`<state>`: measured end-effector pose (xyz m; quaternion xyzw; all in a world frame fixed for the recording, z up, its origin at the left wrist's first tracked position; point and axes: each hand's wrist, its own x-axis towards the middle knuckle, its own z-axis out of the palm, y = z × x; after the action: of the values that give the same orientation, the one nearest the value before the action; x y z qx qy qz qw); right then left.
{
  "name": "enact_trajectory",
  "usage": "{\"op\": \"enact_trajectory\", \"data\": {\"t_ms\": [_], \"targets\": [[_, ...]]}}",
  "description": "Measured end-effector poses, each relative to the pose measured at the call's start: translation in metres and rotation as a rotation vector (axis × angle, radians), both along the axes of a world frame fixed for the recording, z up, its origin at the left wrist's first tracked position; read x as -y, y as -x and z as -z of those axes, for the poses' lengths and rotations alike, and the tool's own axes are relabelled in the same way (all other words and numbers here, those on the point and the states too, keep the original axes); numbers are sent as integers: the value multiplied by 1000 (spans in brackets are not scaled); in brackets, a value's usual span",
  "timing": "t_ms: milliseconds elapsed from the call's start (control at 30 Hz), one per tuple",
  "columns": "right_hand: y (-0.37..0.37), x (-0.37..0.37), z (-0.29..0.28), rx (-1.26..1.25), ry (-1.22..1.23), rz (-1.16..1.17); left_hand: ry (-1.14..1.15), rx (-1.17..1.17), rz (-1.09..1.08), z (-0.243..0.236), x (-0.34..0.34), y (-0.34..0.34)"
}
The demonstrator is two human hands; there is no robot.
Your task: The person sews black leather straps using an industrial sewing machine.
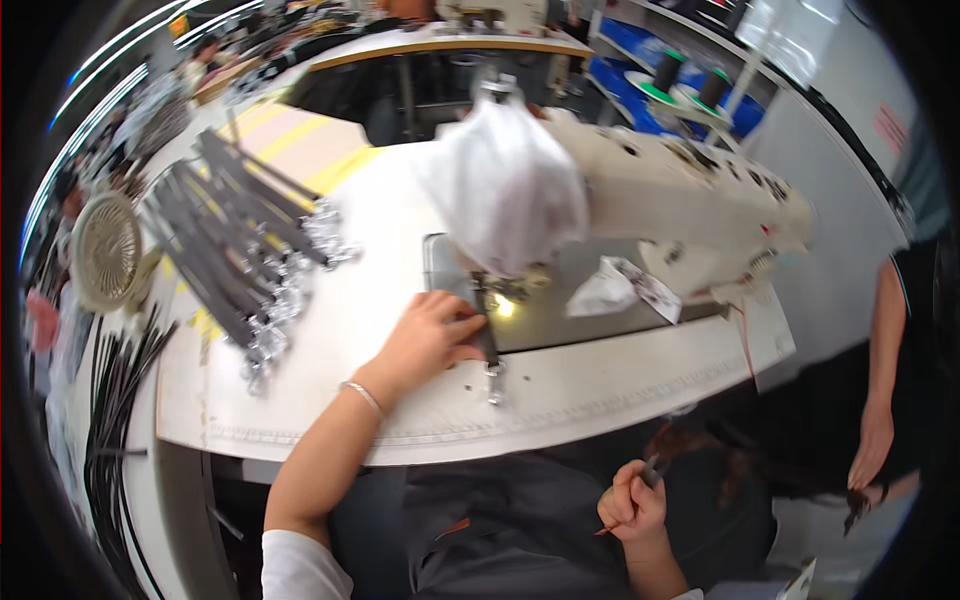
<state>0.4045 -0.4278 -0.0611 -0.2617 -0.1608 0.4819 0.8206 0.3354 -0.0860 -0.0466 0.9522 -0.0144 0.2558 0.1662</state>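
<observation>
My left hand (428, 335), a bracelet at its wrist, is closed on a dark strap (487, 340) beneath the head of a white sewing machine (690, 180). A silvery metal clasp (494, 384) hangs from the strap's near end, lying on the white table. Beside the needle area a small lamp (504, 305) glows. White cloth (515, 185) drapes over the machine's head. Low over my lap, my right hand (634, 503) is closed around a small dark object with a metallic-looking end; its kind cannot be made out.
Many dark straps with metal clasps (235, 235) lie piled left of the machine. A small fan (106, 252) stands at the table's left edge, above long black strips (115, 430). Crumpled white cloth (612, 288) rests on the machine bed. Another person's hand (873, 447) is at right.
</observation>
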Motion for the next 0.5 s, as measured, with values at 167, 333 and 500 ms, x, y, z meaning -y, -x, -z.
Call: {"op": "enact_trajectory", "data": {"t_ms": [167, 333, 500], "targets": [[-17, -40, -19, 696, 252, 11, -71, -26, -12, 5, -1, 1], [-48, -102, -61, 1413, 187, 103, -73, -44, -24, 7, -1, 0], [-86, -162, -51, 1789, -38, 156, -75, -59, -47, 3, 0, 0]]}}
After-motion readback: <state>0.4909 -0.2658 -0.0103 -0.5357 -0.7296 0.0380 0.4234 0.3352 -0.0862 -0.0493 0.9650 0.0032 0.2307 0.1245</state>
